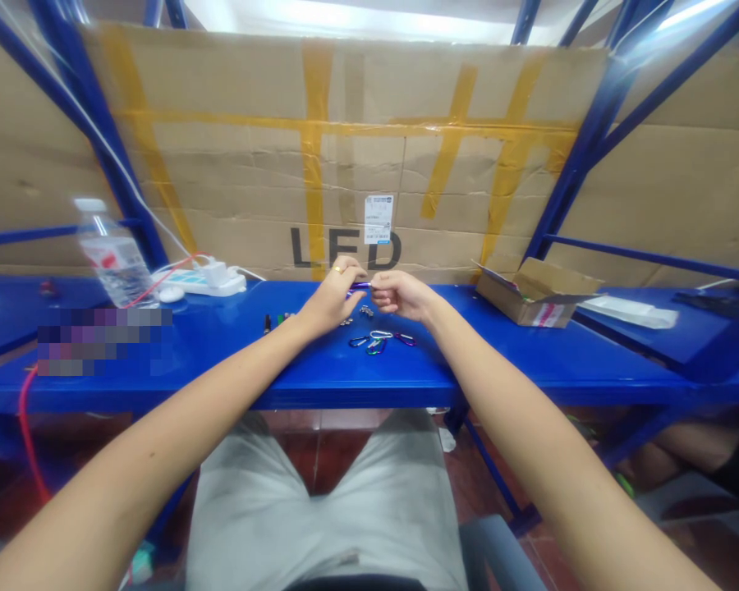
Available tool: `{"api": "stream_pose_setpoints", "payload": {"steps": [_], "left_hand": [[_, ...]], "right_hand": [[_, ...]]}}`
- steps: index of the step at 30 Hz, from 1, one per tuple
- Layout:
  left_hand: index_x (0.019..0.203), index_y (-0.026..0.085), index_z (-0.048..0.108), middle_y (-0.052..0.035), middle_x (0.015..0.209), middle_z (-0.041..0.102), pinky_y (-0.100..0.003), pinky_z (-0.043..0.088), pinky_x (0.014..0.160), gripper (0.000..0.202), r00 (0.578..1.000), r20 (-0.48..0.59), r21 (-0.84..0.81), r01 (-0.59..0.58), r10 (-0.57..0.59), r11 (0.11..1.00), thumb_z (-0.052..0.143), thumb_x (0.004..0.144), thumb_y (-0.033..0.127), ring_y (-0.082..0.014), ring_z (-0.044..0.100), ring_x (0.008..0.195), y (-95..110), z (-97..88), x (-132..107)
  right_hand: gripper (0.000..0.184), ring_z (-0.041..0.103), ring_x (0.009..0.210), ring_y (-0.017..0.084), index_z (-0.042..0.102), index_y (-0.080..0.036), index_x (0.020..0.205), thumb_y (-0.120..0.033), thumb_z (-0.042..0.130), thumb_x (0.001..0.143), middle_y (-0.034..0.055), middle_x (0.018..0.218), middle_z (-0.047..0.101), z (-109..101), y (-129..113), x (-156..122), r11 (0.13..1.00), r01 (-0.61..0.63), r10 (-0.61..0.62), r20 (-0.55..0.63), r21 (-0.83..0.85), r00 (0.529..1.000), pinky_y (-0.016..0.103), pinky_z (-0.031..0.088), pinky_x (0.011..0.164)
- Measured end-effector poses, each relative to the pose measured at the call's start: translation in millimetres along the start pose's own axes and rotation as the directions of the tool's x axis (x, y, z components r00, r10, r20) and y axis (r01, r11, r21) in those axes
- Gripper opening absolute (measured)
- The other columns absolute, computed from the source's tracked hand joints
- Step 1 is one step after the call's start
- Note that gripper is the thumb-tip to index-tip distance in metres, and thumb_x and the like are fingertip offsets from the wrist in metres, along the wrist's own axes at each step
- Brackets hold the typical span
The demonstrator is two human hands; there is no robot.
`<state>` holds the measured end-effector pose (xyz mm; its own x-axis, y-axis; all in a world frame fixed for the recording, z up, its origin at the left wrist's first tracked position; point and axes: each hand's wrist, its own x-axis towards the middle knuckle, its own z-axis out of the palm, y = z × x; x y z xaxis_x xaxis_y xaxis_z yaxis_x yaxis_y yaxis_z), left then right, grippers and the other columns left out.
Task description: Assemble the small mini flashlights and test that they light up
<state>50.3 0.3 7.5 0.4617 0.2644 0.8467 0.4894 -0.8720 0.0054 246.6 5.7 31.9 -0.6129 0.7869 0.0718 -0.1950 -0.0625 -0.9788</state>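
Note:
My left hand (pixel 337 291), with a yellow ring on one finger, is closed around a slim, shiny purple piece (pixel 360 286) above the blue table. The other end of this piece is pinched by the closed fingers of my right hand (pixel 400 294); its exact kind is hard to make out. Below the hands lie several coloured carabiners (pixel 380 336), among them a purple carabiner (pixel 405 339) on the right. A small heap of silvery metal parts (pixel 366 312) sits just behind them. Small dark and green pieces (pixel 282 318) are partly hidden by my left hand.
On the blue table (pixel 345 373), an open cardboard box (pixel 533 295) stands right, beside a white packet (pixel 631 312). Left are a water bottle (pixel 114 254) and a white power strip (pixel 206 279). A large taped cardboard sheet (pixel 234 180) closes the back. Someone's arm or leg (pixel 683 447) shows lower right.

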Motion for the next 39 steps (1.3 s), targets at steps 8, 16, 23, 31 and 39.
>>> {"api": "stream_pose_setpoints", "payload": {"steps": [8, 16, 23, 31, 39], "left_hand": [[0.095, 0.013, 0.065, -0.0184, 0.129, 0.053, -0.044, 0.049, 0.102, 0.02, 0.987, 0.076, 0.122, 0.134, -0.143, 0.984, 0.046, 0.098, 0.019, -0.0216, 0.061, 0.102, -1, 0.5, -1], [0.096, 0.018, 0.064, -0.0051, 0.085, 0.07, -0.032, 0.048, 0.077, 0.029, 0.86, 0.262, -0.005, 0.455, -0.438, 0.89, 0.044, 0.1, 0.039, -0.0205, 0.063, 0.078, 6, -9.1, 3], [0.075, 0.017, 0.06, -0.0038, 0.073, 0.064, -0.03, 0.042, 0.067, 0.037, 0.764, 0.382, -0.128, 0.602, -0.521, 0.788, 0.038, 0.099, 0.034, -0.0178, 0.056, 0.068, -3, -1.9, 5], [0.073, 0.018, 0.058, -0.0031, 0.069, 0.063, -0.031, 0.04, 0.066, 0.028, 0.84, 0.357, 0.007, 0.435, -0.409, 0.9, 0.047, 0.096, 0.031, -0.0181, 0.056, 0.067, -2, -6.2, 3], [0.09, 0.017, 0.064, -0.0092, 0.085, 0.071, -0.034, 0.046, 0.073, 0.025, 0.924, 0.283, 0.156, 0.22, -0.256, 0.963, 0.045, 0.1, 0.029, -0.0229, 0.065, 0.08, 0, -2.6, -4]], "right_hand": [[0.026, 0.041, 0.044, 0.007, 0.049, -0.019, 0.073, -0.026, 0.074, 0.077, -0.0051, 0.053, 0.05, 0, 5, 2, 0.891, 0.248, -0.292, -0.063, -0.38, 0.954, 0.018, 0.03, 0.041], [0.009, 0.052, 0.046, 0.011, 0.054, -0.019, 0.075, -0.017, 0.059, 0.083, 0.0014, 0.069, 0.067, -3, 9, 5, 0.572, 0.301, -0.488, -0.022, -0.763, 0.872, 0.023, 0.04, 0.043], [0.007, 0.051, 0.046, 0.011, 0.058, -0.019, 0.078, -0.015, 0.053, 0.081, -0.0011, 0.067, 0.064, -5, 13, 5, 0.439, 0.322, -0.539, 0.04, -0.839, 0.841, 0.024, 0.042, 0.049], [0.01, 0.051, 0.046, 0.011, 0.058, -0.018, 0.074, -0.013, 0.052, 0.08, -0.003, 0.059, 0.058, -5, 14, 5, 0.408, 0.338, -0.516, 0.092, -0.848, 0.852, 0.024, 0.041, 0.051], [0.014, 0.05, 0.04, 0.01, 0.052, -0.02, 0.073, -0.012, 0.057, 0.084, -0.0033, 0.055, 0.058, -2, 15, 4, 0.57, 0.267, -0.441, -0.015, -0.777, 0.898, 0.021, 0.038, 0.04]]}}
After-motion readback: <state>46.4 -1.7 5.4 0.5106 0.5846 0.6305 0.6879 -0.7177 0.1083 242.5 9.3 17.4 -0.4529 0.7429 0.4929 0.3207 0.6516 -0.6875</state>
